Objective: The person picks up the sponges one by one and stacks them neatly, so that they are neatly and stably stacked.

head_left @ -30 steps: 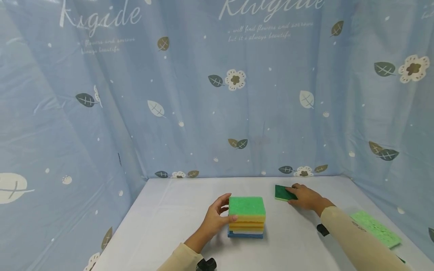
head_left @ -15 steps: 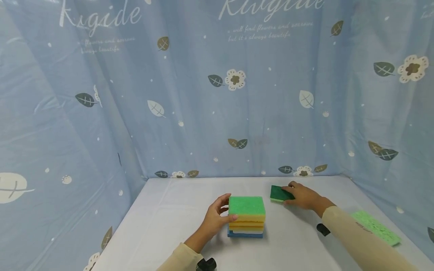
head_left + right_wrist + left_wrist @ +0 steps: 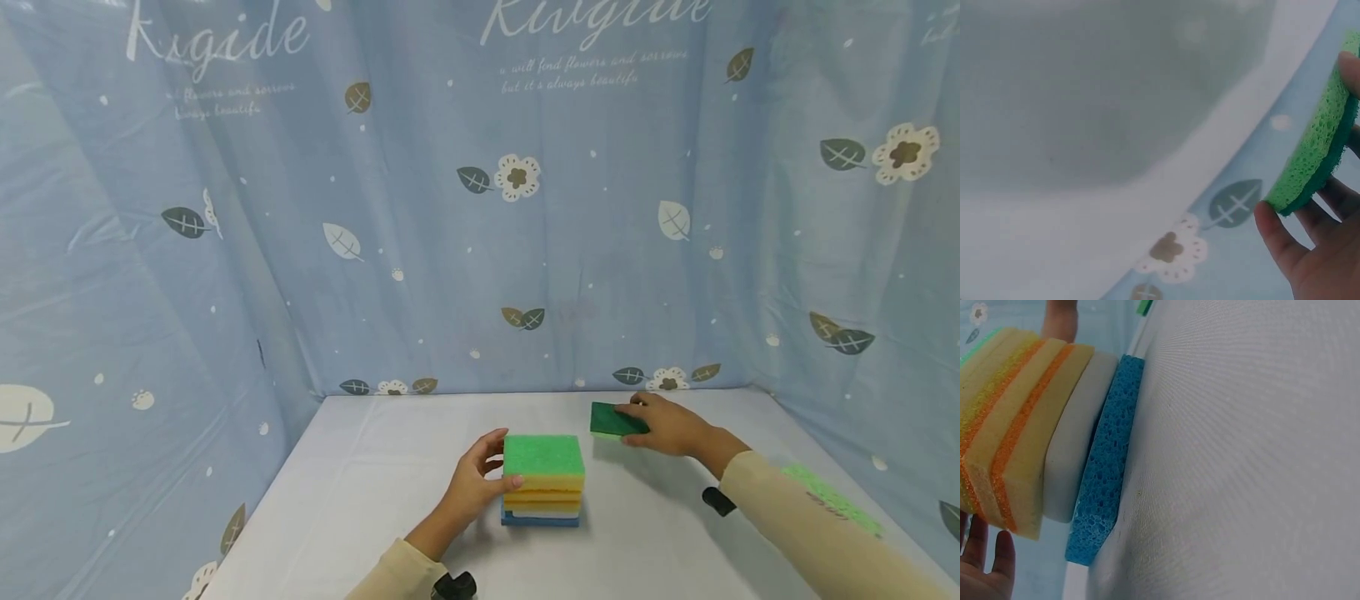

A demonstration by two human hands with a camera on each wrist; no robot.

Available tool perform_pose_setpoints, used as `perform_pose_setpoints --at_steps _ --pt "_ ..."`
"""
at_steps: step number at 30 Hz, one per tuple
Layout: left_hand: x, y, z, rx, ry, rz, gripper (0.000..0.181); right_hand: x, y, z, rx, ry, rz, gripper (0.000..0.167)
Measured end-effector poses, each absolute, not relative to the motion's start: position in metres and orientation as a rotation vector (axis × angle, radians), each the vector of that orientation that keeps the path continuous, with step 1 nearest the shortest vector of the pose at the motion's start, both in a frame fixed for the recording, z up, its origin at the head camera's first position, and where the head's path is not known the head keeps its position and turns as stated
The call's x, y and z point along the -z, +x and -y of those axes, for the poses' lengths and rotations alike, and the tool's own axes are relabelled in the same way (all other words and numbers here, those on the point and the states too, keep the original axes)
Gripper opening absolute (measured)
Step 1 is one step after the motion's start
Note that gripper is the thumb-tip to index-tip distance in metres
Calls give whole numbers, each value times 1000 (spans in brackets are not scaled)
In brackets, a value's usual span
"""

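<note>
A stack of sponges point(image 3: 551, 483) stands on the white table, green on top, with yellow layers beneath. At its base in the left wrist view lie a white block point(image 3: 1079, 440) and a porous blue sponge point(image 3: 1109, 456). My left hand point(image 3: 471, 483) holds the stack's left side, thumb at the front and fingers toward the back. To the right and farther back, my right hand point(image 3: 671, 425) grips a green scouring sponge point(image 3: 611, 419), dark green side up. In the right wrist view, thumb and fingers pinch this sponge point(image 3: 1313, 140) along its edges, off the table.
A light green textured piece point(image 3: 832, 496) lies at the table's right, partly covered by the right sleeve point(image 3: 810, 517). Blue patterned curtain point(image 3: 450, 250) encloses the back and sides of the white table point(image 3: 375, 483).
My right hand has moved left with the green scouring sponge and lifted it from the table. The left hand and the stack stay where they were.
</note>
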State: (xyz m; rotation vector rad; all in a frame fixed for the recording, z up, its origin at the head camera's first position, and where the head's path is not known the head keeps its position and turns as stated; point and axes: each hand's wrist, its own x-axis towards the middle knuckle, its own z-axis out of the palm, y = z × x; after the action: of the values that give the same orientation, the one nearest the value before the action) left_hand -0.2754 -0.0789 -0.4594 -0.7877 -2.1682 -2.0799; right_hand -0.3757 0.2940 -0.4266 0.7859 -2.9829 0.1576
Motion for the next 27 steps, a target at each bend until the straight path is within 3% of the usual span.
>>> perform_pose_setpoints --at_steps 21,27 --pt "460 -276 80 2073 -805 2170 69 384 -352 -276 -226 877 2894 85" --pt "481 -290 79 2049 -789 2153 67 379 -342 -266 -237 893 2857 84"
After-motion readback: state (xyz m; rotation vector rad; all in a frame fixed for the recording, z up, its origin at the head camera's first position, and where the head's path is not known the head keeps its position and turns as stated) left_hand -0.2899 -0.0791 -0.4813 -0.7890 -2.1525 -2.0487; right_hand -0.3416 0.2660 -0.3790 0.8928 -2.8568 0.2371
